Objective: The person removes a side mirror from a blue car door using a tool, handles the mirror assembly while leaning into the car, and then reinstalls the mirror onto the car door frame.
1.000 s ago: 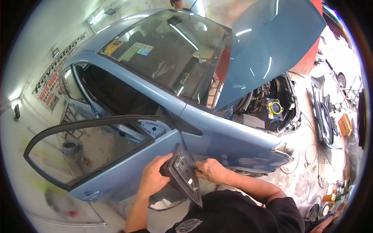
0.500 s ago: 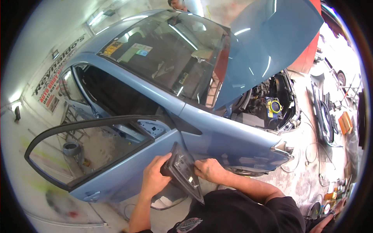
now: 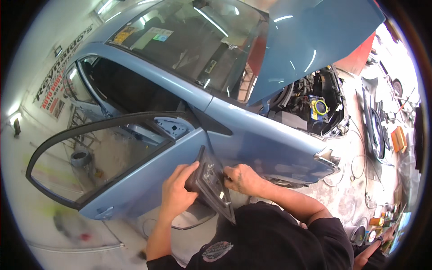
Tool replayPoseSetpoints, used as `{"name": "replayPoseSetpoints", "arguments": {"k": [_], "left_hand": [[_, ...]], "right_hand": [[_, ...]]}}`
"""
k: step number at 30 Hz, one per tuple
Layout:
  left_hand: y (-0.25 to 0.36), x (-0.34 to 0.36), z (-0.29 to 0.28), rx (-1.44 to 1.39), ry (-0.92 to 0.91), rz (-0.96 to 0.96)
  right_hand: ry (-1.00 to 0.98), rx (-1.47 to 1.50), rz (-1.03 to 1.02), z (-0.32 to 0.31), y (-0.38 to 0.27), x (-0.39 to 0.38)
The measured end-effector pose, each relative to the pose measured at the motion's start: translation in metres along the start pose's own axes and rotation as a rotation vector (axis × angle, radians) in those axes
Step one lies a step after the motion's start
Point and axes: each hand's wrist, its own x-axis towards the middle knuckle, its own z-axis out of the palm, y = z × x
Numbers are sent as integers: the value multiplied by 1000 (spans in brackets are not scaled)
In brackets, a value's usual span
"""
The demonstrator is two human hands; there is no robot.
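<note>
I hold a black triangular car trim panel (image 3: 213,183) in front of my chest, its point tilted down toward my shirt. Small fittings and a pale patch show on its face. My left hand (image 3: 178,189) grips its left edge, with the thumb and fingers around the rim. At the opposite edge, the curled fingers of my right hand (image 3: 242,179) press against the panel; their tips are partly hidden. Just beyond stands the open blue car door (image 3: 148,168), with bare metal with holes at the front corner of its window frame.
The blue car fender (image 3: 265,135) lies ahead, under a raised hood (image 3: 315,40) and beside an exposed engine bay (image 3: 310,101). Loose car parts (image 3: 375,121) and hoses lie on the floor at right. Another person's arm (image 3: 373,247) shows at lower right.
The car and door sit higher in the view now. The panel and both hands have shifted slightly up with them; both hands keep their hold.
</note>
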Motion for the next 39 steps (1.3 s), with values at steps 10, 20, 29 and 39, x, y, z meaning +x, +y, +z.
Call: {"name": "replayPoseSetpoints", "arguments": {"k": [10,20,29,39], "left_hand": [[-4,-8,0,-18,9,-71],[2,-14,-5,-75,57,-156],[-13,-9,16,-155,242,27],[-61,-8,28,-440,281,162]], "right_hand": [[106,-122,-59,19,-5,-8],[186,-10,-44,10,-13,-7],[220,-66,111,-29,-24,2],[349,-314,302,-31,-74,2]]}}
